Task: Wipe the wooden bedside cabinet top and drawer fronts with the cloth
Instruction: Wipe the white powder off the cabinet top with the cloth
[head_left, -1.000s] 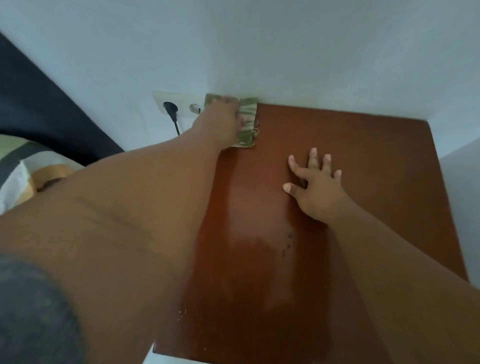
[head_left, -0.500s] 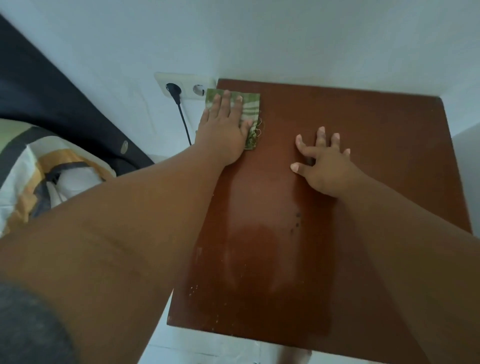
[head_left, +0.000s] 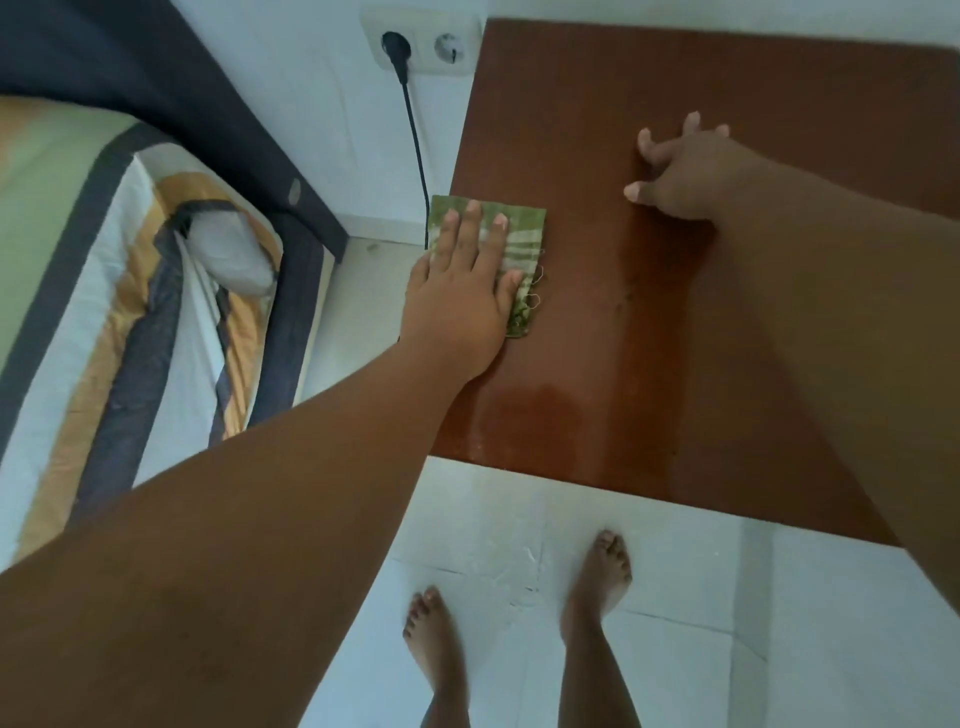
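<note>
Seen from above, a reddish-brown wooden cabinet top (head_left: 701, 322) fills the upper right of the view and serves as the landmark here. A folded green patterned cloth (head_left: 522, 260) lies flat on the cabinet's left edge, about midway along that side. The left hand (head_left: 462, 291) presses down on the cloth with fingers straight and together, palm flat rather than curled around it. The right hand (head_left: 680, 171) rests bare on the wood toward the cabinet's back, fingers spread and holding nothing.

Left of the cabinet's back corner, a white double wall socket (head_left: 421, 47) holds a black plug, and its black cable (head_left: 415, 150) hangs down just beside the cabinet's left edge, close to the cloth. Further left is a bed with striped bedding (head_left: 119, 312) and a dark headboard (head_left: 156, 93). In front of the cabinet, two bare feet (head_left: 597, 577) stand on a white tiled floor (head_left: 779, 623).
</note>
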